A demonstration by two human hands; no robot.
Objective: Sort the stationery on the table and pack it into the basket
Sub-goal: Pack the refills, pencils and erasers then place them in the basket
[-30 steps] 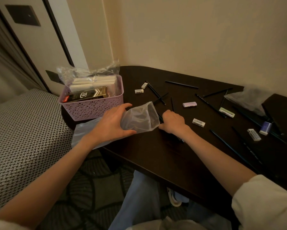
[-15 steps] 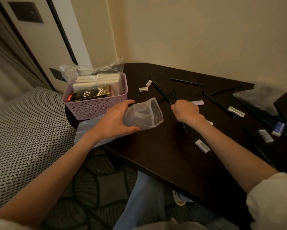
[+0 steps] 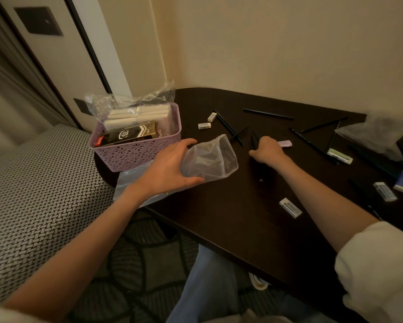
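You have 7 erasers loose on the bench (image 3: 219,217). Your left hand (image 3: 170,166) grips the plastic bag (image 3: 209,159); your right hand (image 3: 269,151) clutches dark pencils (image 3: 254,139).

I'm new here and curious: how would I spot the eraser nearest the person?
Start at the dark table and follow the right forearm. Beside it, nearer the front edge, lies a white eraser, alone, away from the pencils and other erasers.

A dark brown desk (image 3: 230,217) with a rounded corner stood against plain cream walls (image 3: 277,43) in dim, warm light. To its left lay a seat (image 3: 33,194) in black-and-white woven fabric, with dark patterned carpet (image 3: 137,264) below.
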